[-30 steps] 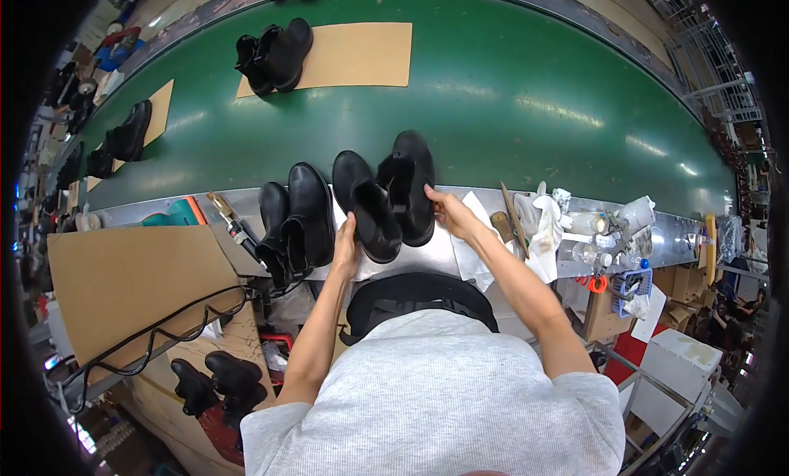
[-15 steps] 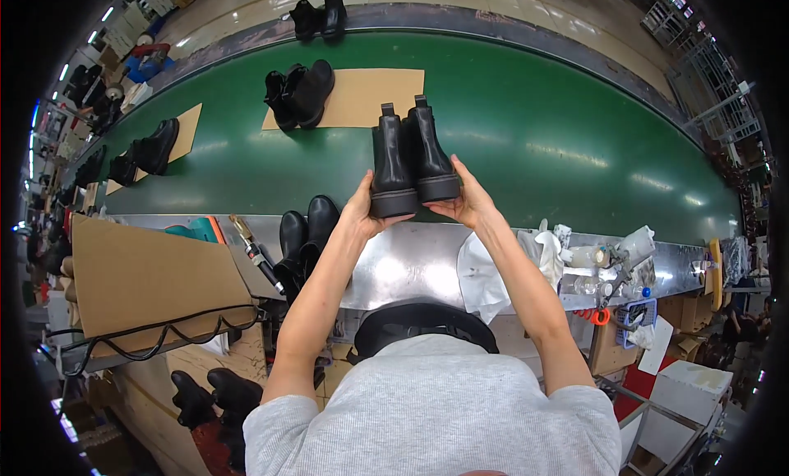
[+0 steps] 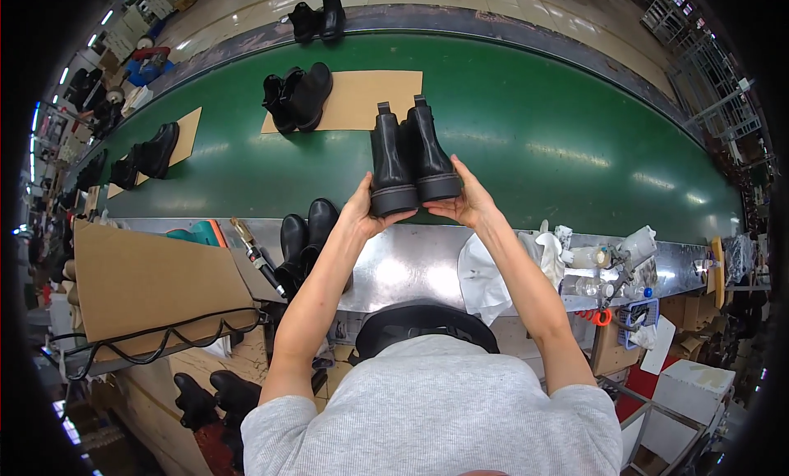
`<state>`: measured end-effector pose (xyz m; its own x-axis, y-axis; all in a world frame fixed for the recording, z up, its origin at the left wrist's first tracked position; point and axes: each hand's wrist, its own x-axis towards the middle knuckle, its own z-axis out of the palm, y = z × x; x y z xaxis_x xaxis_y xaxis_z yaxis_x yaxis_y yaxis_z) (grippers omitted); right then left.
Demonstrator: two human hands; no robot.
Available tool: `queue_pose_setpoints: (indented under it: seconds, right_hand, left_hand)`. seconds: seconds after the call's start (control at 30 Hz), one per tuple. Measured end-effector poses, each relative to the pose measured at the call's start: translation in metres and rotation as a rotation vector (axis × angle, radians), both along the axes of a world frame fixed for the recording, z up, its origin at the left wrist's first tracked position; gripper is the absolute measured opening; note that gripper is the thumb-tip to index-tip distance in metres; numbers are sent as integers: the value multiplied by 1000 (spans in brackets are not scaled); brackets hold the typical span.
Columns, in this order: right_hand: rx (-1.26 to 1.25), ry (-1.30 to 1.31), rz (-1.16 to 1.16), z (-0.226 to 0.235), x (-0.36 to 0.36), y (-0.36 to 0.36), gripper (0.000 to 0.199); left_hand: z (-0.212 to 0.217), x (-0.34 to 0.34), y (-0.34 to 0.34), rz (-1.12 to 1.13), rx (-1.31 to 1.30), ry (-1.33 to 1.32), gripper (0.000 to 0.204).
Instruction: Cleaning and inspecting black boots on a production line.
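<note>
Two black ankle boots with thick soles and heel pull tabs are side by side in front of me, heels toward me. My left hand is closed on the heel end of the left boot, fingers curled under its sole. On the other side, my right hand grips the heel end of the right boot, with the thumb along the sole's side and fingers beneath. The boots are over the near part of the green conveyor belt. Their toes are hidden behind the shafts.
Beyond the boots, another pair stands on a cardboard sheet. Left of my forearm is a further pair on the metal ledge, beside a brush. A white cloth and several bottles lie at right.
</note>
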<state>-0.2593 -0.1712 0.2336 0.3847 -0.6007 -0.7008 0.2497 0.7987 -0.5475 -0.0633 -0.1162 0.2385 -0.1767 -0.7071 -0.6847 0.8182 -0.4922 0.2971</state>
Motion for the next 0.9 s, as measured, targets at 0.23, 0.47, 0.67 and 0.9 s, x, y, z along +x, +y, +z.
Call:
queue_pose_setpoints:
  seconds: [0.23,0.47,0.67,0.9]
  right_hand:
    - [60,-87,-87,3,-13,7,73]
    - [98,-221,-123,2,-31,22,67]
    - [57,-242,-182,-1,-32,42,62]
    - [-212,207,44,-7,-18,79,62]
  left_hand:
    - [-64,22,56,-4,-144,-35,35]
    - [-67,31,113,-59,-95,-1050,33]
    - [38,-57,76,-103,-695,-1243,76]
    - [17,-93,64,-50,-615,-886,51]
